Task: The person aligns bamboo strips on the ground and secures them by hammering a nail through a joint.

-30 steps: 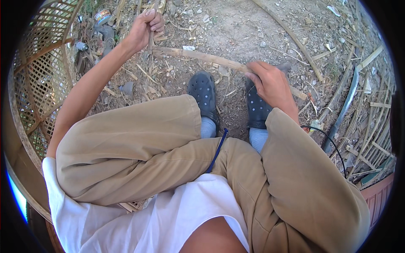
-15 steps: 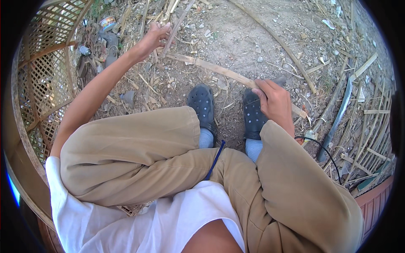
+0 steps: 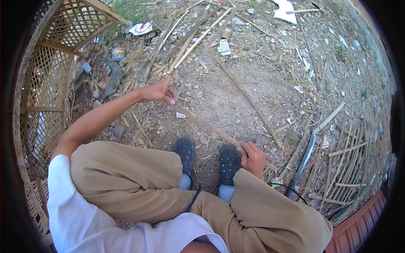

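Left hand (image 3: 159, 91) grips the far end of a long bamboo strip (image 3: 202, 123) on the ground, right hand (image 3: 252, 157) closed on its near end beside the dark shoes (image 3: 230, 162); strip lifted, unworked.

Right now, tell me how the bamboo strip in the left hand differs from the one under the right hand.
The strip in the left hand is a thin bamboo strip running up and away over the dirt; the wide bamboo strip under the right hand is broader and lies across the ground by the dark shoes. The thin one is pinched at one end; the wide one is held down near the shoe. Both are pale, dry and long.
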Available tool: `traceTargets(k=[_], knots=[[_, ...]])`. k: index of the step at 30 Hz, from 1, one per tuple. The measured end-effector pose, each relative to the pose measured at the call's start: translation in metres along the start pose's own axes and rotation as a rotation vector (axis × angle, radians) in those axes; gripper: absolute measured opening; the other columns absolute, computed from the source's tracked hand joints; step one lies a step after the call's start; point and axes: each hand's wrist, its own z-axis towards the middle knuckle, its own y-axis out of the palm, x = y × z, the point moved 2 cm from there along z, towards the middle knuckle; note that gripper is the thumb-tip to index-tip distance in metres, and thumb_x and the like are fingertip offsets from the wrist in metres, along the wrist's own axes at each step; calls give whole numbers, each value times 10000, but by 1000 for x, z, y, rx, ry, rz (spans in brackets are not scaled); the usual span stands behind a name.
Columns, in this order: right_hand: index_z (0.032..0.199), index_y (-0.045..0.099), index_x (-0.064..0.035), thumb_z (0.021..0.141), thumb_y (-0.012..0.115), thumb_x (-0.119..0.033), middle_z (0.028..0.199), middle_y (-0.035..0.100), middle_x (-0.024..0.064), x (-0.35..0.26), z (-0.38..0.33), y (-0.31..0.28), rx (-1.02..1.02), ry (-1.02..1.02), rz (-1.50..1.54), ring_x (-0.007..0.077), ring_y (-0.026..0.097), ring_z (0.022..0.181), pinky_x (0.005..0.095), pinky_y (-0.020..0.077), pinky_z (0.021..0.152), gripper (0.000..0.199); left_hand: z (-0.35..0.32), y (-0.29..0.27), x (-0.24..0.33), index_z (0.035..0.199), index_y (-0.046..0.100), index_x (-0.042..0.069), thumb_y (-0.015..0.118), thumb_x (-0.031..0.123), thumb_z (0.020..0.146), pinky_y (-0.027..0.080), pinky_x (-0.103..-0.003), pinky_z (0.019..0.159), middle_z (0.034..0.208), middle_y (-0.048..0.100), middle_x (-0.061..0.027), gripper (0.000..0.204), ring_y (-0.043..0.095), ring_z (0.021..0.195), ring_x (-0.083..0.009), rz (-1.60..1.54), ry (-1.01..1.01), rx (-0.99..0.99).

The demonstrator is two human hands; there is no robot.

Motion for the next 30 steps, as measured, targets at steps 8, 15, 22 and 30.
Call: traceTargets(k=[8, 15, 22, 30], knots=[[1103, 758, -67, 903, 794, -101, 876, 685, 121, 0, 18, -21, 26, -32, -59, 372, 686, 728, 466, 515, 618, 207, 1, 13, 31, 1208, 292, 78, 839, -80, 849, 561, -353, 833, 1018, 602, -99, 674, 653, 953, -187, 126, 166, 152], [1100, 752, -58, 912, 783, -103, 920, 705, 127, 1, 39, -33, 52, -107, -117, 384, 697, 783, 464, 529, 661, 196, 11, 4, 39, 1227, 293, 70, 849, -79, 839, 559, -352, 834, 993, 577, -80, 694, 636, 928, -178, 159, 233, 146], [1118, 764, -29, 912, 782, -95, 979, 743, 170, -1, 67, -44, 25, -69, -126, 391, 719, 849, 446, 554, 731, 217, 27, -7, 47, 1284, 297, 51, 814, -66, 879, 595, -373, 938, 1134, 608, -126, 667, 678, 1098, -222, 113, 302, 247], [1072, 735, 4, 924, 797, -171, 960, 733, 206, -2, 164, -77, -174, -107, -254, 422, 695, 857, 479, 530, 775, 238, 28, -34, 69, 1261, 354, 25, 846, -11, 864, 559, -351, 858, 1027, 627, -100, 633, 672, 966, -181, 90, 384, 389]])
